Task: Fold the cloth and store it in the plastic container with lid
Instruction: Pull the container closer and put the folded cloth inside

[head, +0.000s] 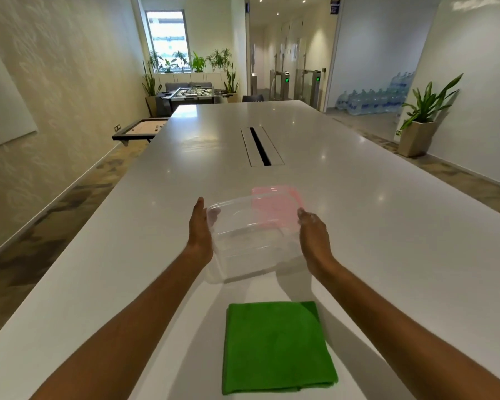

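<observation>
A clear plastic container [253,241] is held above the white table [387,226], tilted a little, without a lid on it. My left hand [199,229] grips its left side and my right hand [313,235] grips its right side. Behind it, partly seen through the clear plastic, a pink lid [274,197] lies on the table. A green cloth [276,346], folded into a flat rectangle, lies close to me at the table's near edge, between my forearms and apart from the container.
A long cable slot [260,147] is set into the table's middle further away. The table's left edge [78,235] drops to the floor. Potted plants, a foosball table and stacked water bottles stand far off around the room.
</observation>
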Tool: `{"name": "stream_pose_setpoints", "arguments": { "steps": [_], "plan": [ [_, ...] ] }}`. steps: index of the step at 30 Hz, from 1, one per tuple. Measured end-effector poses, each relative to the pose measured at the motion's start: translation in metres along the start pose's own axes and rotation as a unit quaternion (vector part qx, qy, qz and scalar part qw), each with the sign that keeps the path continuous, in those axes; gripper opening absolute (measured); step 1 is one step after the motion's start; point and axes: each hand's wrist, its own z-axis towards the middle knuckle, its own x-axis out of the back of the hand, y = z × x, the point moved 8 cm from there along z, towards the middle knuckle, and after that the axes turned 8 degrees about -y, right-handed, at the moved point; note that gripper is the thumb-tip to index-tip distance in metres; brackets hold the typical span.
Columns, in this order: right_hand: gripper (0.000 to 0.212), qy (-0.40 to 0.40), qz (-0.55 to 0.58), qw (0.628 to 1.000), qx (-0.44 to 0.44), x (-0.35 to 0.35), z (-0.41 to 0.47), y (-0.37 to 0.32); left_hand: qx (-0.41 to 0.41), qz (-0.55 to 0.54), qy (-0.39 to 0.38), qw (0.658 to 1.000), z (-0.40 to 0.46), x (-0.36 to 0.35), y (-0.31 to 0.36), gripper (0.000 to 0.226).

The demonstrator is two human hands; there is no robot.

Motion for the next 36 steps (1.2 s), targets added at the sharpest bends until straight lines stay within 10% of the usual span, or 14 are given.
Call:
{"name": "stream_pose_setpoints", "arguments": {
  "steps": [27,36],
  "plan": [
    [0.059,-0.028,-0.015,0.999,-0.018,0.013,-0.062,0.034,0.028,0.023,0.001,0.999,-0.024,0.012,-0.024,0.064],
    [0.054,-0.011,0.080,0.993,-0.087,0.050,-0.074,0.071,-0.014,0.100,0.117,0.988,-0.047,0.052,-0.027,0.041]
  ]
}}
